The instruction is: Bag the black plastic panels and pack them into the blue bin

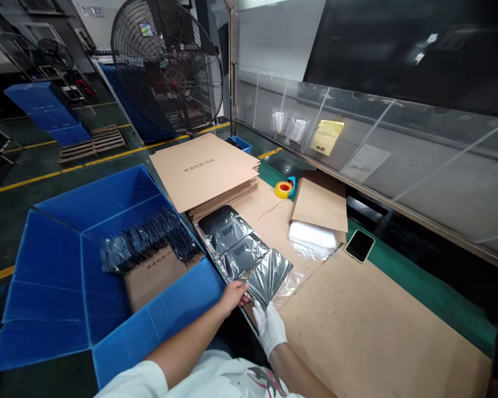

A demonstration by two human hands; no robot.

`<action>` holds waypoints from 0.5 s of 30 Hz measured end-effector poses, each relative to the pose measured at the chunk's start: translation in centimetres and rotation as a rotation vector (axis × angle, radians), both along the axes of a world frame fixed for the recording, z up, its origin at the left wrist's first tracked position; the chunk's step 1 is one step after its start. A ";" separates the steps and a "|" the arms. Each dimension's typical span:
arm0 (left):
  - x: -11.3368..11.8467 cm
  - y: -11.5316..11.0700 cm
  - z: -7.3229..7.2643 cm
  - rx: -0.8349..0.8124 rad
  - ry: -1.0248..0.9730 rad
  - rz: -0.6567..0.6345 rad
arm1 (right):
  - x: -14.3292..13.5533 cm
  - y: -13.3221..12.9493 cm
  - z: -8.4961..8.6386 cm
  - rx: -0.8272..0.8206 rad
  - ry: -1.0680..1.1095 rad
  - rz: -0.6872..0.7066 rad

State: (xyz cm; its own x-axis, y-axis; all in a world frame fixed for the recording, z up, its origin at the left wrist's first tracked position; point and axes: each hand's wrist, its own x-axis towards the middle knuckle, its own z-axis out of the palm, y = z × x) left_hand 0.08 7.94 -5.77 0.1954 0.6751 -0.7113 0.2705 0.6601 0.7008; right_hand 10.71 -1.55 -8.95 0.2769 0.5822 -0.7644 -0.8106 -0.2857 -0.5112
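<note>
A flat dark part in a clear plastic bag (271, 272) lies tilted at the table's near edge. My bare left hand (233, 296) pinches its near left corner, the fingers closed on the plastic. My right hand (269, 327), in a white glove, grips the bag's near edge, its fingertips partly hidden. Directly beyond are more bagged dark parts (233, 239), laid in an overlapping row along the table edge. An open cardboard carton (320, 200) with clear and white plastic bags (313, 237) sticking out lies farther right.
At my left stands an open blue bin (58, 265) holding a row of bagged dark parts (145, 237) on cardboard. Stacked cardboard sheets (203, 166), yellow tape (283, 189) and a phone (360, 245) are on the table. A large fan (168, 66) stands behind.
</note>
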 end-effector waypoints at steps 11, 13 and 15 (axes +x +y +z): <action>-3.7 1.7 0.2 -0.141 0.034 0.021 | -1.4 0.1 1.4 0.006 0.206 0.068; -4.0 1.7 0.2 -0.156 0.049 0.056 | -1.2 0.0 1.6 -0.025 0.239 0.103; -4.3 1.6 0.2 -0.163 0.066 0.103 | -0.7 -0.1 2.0 -0.052 0.276 0.160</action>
